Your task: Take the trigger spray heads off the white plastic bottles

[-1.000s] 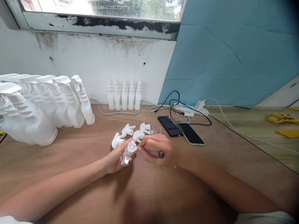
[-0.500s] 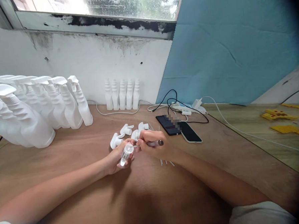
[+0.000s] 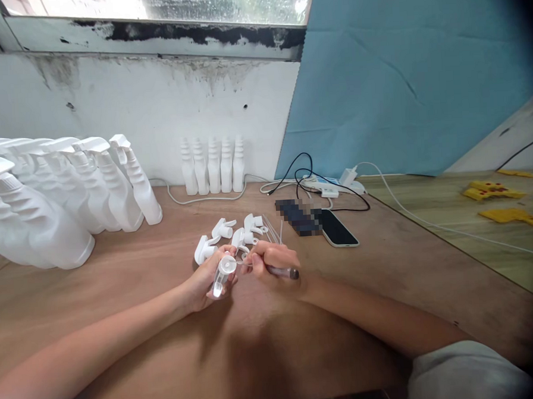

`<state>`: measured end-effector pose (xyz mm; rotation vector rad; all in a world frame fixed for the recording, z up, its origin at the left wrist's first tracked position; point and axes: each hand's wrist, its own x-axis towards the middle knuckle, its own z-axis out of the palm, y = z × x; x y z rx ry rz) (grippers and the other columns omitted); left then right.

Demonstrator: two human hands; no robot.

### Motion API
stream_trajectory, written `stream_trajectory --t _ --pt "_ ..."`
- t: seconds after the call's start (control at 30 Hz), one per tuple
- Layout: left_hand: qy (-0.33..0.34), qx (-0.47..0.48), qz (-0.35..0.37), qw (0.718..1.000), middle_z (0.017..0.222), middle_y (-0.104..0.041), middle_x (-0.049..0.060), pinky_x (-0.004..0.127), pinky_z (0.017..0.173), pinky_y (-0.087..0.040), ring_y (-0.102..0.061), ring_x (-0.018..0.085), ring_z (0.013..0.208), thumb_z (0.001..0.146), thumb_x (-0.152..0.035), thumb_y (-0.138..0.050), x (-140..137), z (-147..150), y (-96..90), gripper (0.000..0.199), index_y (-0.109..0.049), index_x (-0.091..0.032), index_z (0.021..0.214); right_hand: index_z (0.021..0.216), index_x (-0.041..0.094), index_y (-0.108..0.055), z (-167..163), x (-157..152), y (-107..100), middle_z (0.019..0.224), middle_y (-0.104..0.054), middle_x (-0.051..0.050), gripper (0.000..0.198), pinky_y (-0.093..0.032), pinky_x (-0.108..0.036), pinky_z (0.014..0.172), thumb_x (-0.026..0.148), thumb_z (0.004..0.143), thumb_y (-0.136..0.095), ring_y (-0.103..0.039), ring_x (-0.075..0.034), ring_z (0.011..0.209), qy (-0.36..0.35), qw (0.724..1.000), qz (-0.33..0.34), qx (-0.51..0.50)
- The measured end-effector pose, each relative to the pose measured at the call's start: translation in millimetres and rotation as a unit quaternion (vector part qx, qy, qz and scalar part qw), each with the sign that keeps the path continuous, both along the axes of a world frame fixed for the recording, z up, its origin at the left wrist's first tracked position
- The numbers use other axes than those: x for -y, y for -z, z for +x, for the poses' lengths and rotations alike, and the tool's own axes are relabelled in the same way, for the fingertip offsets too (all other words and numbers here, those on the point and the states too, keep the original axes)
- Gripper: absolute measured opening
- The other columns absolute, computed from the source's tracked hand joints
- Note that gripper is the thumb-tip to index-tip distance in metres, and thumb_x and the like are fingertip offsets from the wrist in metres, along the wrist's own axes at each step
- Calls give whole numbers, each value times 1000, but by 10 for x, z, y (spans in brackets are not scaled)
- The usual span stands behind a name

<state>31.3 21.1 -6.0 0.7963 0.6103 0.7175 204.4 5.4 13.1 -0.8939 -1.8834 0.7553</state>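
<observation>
sprayer [image 3: 227, 265] sits gripped in the left hand [image 3: 207, 280]. the right hand [image 3: 273, 258] clasps a tool [image 3: 284, 272], thin shaft toward the sprayer.

Fingers of the right hand [image 3: 274, 260] hide part of the slim tool [image 3: 283, 272], its tip too small to make out. Beyond them a phone [image 3: 298, 217] is pixelated; far to their left the frame cuts off a spray bottle [image 3: 48, 220].

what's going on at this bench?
A person's left hand holds a white spray head. The right hand grips a slim tool, its thin end at the spray head; contact is unclear. Loose spray heads lie just beyond. Five headless bottles stand by the wall, headed bottles at left.
</observation>
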Motion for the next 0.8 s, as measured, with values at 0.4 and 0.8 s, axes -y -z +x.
stream_trajectory --t 0.4,0.8 --pt "15 11 10 1000 51 -51 -6 13 28 -25 -39 5 29 81 -37 -61 12 28 -53 26 -41 -20 80 59 19 -43 -53 49 -160 62 -62 -3 32 -49 -26 53 30 89 -45 -61 -12 54 21 997 32 -69" --pt "38 -33 20 999 68 -55 -5 14 26 -25 -41 5 34 85 -42 -56 19 8 16 24 -45 -21 88 59 17 -35 -172 -193 -50 55 -54 4 28 -38 -15 38 21 75 -58 -52 -8 46 -29 921 -208 -328"
